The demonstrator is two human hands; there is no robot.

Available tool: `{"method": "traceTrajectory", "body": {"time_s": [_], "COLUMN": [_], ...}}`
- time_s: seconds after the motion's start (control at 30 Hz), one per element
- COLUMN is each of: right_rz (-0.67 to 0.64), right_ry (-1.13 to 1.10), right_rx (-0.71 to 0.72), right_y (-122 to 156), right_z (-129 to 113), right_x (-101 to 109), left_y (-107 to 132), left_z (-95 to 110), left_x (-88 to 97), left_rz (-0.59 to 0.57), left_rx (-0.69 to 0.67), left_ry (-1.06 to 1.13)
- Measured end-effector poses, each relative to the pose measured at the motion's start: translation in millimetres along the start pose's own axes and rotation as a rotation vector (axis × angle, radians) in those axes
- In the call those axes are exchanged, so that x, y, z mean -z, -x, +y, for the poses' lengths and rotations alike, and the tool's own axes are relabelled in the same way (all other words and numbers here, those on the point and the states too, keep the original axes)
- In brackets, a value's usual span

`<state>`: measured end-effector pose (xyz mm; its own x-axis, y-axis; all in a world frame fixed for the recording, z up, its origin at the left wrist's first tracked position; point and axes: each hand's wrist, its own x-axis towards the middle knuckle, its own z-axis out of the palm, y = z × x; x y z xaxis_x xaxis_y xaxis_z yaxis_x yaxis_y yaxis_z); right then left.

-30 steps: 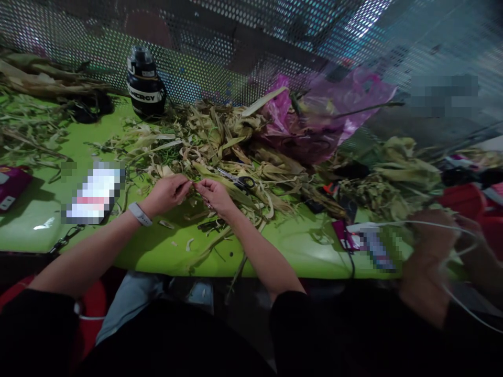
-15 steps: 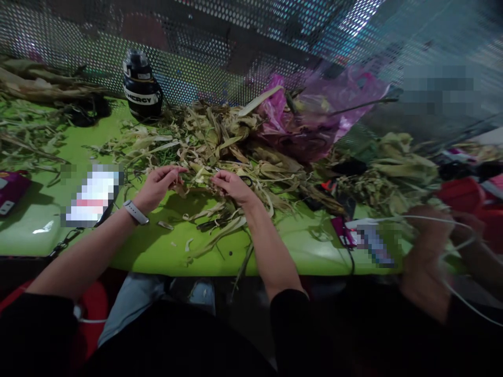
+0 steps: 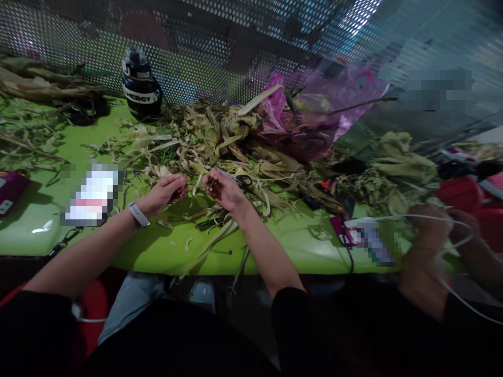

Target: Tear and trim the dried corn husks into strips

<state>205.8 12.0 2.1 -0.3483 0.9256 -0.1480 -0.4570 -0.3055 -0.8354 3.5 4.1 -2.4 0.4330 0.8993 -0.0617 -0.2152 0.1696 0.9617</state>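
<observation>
My left hand (image 3: 167, 189), with a white watch band (image 3: 139, 214) at its wrist, is closed with its fingertips pinched together. What it grips, if anything, is too small to make out. Across a small gap, my right hand (image 3: 226, 192) has curled fingers turned toward the left one. Something small and dark shows at its fingertips, too blurred to name. Just behind the right hand lie scissors with a black handle (image 3: 244, 181). Both hands are over the near side of a heap of dry corn husks (image 3: 214, 133); pale strips lie below them.
On the green table (image 3: 149, 251) are a phone (image 3: 92, 196) at left, a black bottle (image 3: 141, 86) behind, and a pink plastic bag (image 3: 310, 123) at the back. A perforated metal screen (image 3: 220, 47) rises behind. At right, another person's hands (image 3: 430, 222) are near a white cable.
My right hand has rolled so more of its palm shows, shifting slightly left. The left hand has moved a little right and down, its fingers curling in. More of the scissors' handle shows.
</observation>
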Motion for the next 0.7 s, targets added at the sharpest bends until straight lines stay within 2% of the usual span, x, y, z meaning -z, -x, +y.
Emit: {"method": "traceTrajectory", "body": {"time_s": [0.17, 0.4, 0.47, 0.57, 0.63, 0.7], "right_rz": [-0.149, -0.077, -0.088, -0.131, -0.174, -0.224], "right_ry": [0.094, 0.269, 0.248, 0.175, 0.137, 0.097], "right_rx": [0.064, 0.129, 0.145, 0.149, 0.117, 0.072], "right_y": [5.2, 8.6, 10.4, 15.1, 18.8, 22.1], "right_z": [-6.0, -9.7, -11.1, -13.6, -14.9, -15.3], "right_x": [-3.3, -6.6, -8.0, -10.4, -12.1, -13.9], "left_y": [1.6, 2.0, 1.3, 0.0, 0.2, 2.0], "left_z": [2.5, 6.6, 4.8, 2.2, 2.3, 4.0], "left_x": [-1.4, 0.5, 2.5, 3.3, 1.2, -2.2], "left_rz": [-0.034, 0.004, -0.019, -0.053, 0.022, 0.104], "left_rx": [-0.034, 0.039, 0.049, 0.052, 0.02, -0.029], "left_ry": [-0.116, -0.279, -0.231, -0.033, 0.077, 0.077]}}
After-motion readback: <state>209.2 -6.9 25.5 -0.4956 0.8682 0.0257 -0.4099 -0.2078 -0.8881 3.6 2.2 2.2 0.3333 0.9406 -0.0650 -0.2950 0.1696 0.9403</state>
